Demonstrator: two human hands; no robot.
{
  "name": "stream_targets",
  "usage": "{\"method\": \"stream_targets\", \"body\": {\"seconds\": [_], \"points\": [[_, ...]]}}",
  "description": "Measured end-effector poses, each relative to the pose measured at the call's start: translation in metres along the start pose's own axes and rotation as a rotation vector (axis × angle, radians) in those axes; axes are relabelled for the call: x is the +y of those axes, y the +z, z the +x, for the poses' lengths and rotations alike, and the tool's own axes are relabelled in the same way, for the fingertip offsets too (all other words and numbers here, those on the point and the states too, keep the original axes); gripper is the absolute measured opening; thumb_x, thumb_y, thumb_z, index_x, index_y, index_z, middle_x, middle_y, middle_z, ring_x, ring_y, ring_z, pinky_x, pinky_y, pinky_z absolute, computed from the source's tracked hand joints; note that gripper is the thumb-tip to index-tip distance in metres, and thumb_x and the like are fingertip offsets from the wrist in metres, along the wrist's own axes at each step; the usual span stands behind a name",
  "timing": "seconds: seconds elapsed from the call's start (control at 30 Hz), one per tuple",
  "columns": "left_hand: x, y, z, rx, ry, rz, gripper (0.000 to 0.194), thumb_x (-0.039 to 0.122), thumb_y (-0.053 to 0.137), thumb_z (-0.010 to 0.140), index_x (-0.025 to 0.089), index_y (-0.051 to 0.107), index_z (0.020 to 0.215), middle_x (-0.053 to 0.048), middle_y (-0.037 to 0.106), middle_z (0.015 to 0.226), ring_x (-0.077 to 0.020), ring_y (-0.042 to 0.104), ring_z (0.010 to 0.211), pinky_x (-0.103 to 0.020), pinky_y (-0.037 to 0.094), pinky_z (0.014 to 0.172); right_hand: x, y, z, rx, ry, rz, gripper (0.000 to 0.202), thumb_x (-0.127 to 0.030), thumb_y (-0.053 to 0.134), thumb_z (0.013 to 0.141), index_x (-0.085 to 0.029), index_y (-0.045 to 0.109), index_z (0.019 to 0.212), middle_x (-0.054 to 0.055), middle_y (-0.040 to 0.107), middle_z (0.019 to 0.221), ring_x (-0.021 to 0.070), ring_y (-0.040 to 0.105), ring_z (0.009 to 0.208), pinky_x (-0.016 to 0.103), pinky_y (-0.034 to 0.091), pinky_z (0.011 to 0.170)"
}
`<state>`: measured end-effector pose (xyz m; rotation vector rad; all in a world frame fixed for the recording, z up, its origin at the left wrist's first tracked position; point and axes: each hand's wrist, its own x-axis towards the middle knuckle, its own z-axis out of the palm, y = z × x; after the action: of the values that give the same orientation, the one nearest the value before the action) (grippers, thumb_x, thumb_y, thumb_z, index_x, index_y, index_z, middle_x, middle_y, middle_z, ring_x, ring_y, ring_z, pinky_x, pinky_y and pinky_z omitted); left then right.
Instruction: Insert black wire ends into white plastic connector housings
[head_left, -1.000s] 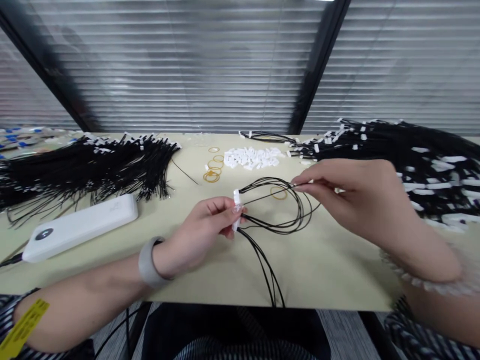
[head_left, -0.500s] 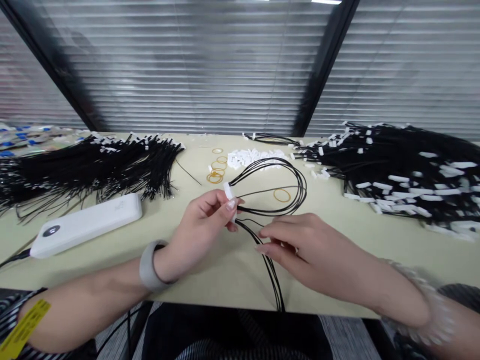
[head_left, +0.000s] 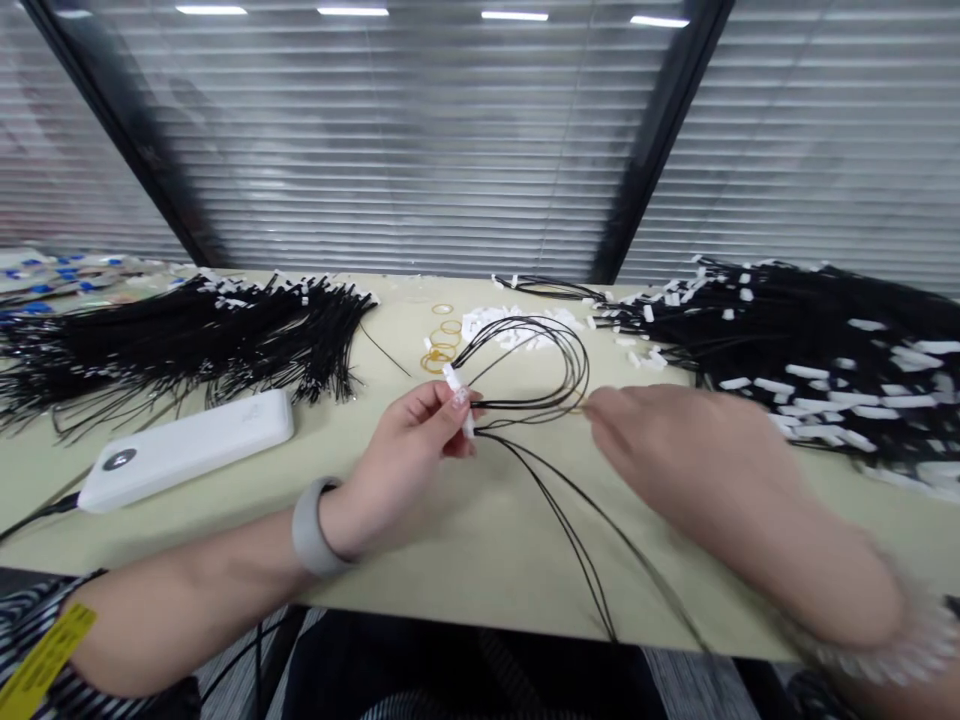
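Observation:
My left hand [head_left: 421, 430] pinches a white connector [head_left: 454, 380] between thumb and fingers. Thin black wires [head_left: 577, 350] run from it in a loop to the right. Loose wire ends [head_left: 574, 535] trail from below the connector over the table's front edge. To the right of the loop, my right hand [head_left: 675, 450] is blurred by motion, fingers drawn together. A bit of yellow rubber band [head_left: 578, 409] shows at its fingertips; the rest of the band is hidden.
Several yellow rubber bands [head_left: 442, 345] lie beyond my left hand beside a pile of white connectors [head_left: 487, 322]. Black wire heaps lie at left [head_left: 187, 335] and right [head_left: 810, 320]. A white power bank [head_left: 191, 450] with a cable sits at left. Window blinds [head_left: 412, 140] stand behind the table.
My right hand has moved right and away from the loose wire ends to the rubber band lying by the loop. Those ends have spread to the right. My left hand keeps its grip.

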<state>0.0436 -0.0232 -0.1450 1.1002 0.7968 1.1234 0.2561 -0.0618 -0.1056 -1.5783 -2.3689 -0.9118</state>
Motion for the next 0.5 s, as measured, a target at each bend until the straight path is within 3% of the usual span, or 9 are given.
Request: {"method": "stream_targets", "body": {"seconds": [0.07,0.13,0.17,0.23,0.3,0.37,0.43,0.5], "points": [[0.001,0.0,0.002,0.06,-0.053,-0.046,0.01,0.024,0.059,0.079,0.015,0.057,0.077,0.001,0.056,0.073,-0.0057,0.047,0.054,-0.02,0.039,0.055,0.013,-0.001,0.003,0.128,0.125,-0.022,0.015,-0.02,0.049,0.08,-0.017,0.059,0.068,0.002,0.053,0.049,0.0124,0.044,0.041,0.026,0.018,0.041],[0.002,0.001,0.003,0.087,-0.094,-0.075,0.01,0.024,0.058,0.079,0.015,0.056,0.076,0.001,0.056,0.073,-0.0059,0.047,0.053,-0.02,0.038,0.055,0.02,-0.004,0.007,0.367,0.227,0.18,0.013,-0.019,0.052,0.079,-0.018,0.064,0.081,0.004,0.063,0.065,0.0165,0.057,0.057,0.027,0.034,0.045],[0.002,0.001,0.004,0.089,-0.111,-0.078,0.01,0.024,0.057,0.079,0.014,0.056,0.077,0.001,0.056,0.073,-0.0059,0.047,0.053,-0.021,0.038,0.055,0.02,-0.005,0.009,0.492,0.266,0.37,0.016,-0.017,0.053,0.08,-0.019,0.065,0.089,0.006,0.066,0.081,0.0191,0.062,0.071,0.029,0.042,0.053],[0.001,0.002,0.004,0.087,-0.137,-0.072,0.011,0.025,0.057,0.08,0.014,0.057,0.078,0.001,0.056,0.073,-0.0061,0.047,0.052,-0.021,0.038,0.054,0.016,-0.008,0.012,0.727,0.338,0.842,0.024,-0.016,0.052,0.082,-0.023,0.063,0.102,0.006,0.06,0.113,0.0215,0.059,0.099,0.034,0.049,0.072],[-0.001,0.003,0.003,0.08,-0.159,-0.056,0.012,0.026,0.057,0.08,0.014,0.057,0.078,0.001,0.055,0.072,-0.0059,0.046,0.052,-0.021,0.037,0.053,0.01,-0.01,0.014,0.853,0.398,1.25,0.025,-0.017,0.048,0.086,-0.026,0.063,0.103,0.003,0.053,0.124,0.0182,0.057,0.101,0.034,0.05,0.077],[-0.004,0.002,0.003,0.058,-0.179,-0.035,0.013,0.026,0.058,0.079,0.014,0.057,0.076,0.001,0.055,0.072,-0.0055,0.045,0.052,-0.021,0.036,0.053,0.004,-0.011,0.013,0.86,0.43,1.487,0.022,-0.018,0.045,0.089,-0.026,0.064,0.098,0.002,0.059,0.111,0.0113,0.06,0.078,0.029,0.051,0.064],[-0.007,0.001,0.003,0.017,-0.196,-0.019,0.013,0.026,0.059,0.079,0.014,0.057,0.074,0.001,0.055,0.074,-0.005,0.045,0.052,-0.021,0.035,0.053,-0.001,-0.011,0.011,0.72,0.4,1.575,0.024,-0.017,0.047,0.087,-0.027,0.059,0.105,0.0,0.063,0.086,0.0077,0.054,0.057,0.023,0.044,0.048],[-0.009,0.0,0.003,-0.046,-0.214,-0.009,0.013,0.026,0.059,0.079,0.014,0.058,0.074,0.001,0.055,0.072,-0.0049,0.044,0.053,-0.02,0.035,0.054,-0.005,-0.011,0.008,0.539,0.313,1.521,0.036,-0.015,0.05,0.085,-0.028,0.05,0.118,-0.003,0.06,0.067,0.0089,0.052,0.053,0.021,0.04,0.043]]}}
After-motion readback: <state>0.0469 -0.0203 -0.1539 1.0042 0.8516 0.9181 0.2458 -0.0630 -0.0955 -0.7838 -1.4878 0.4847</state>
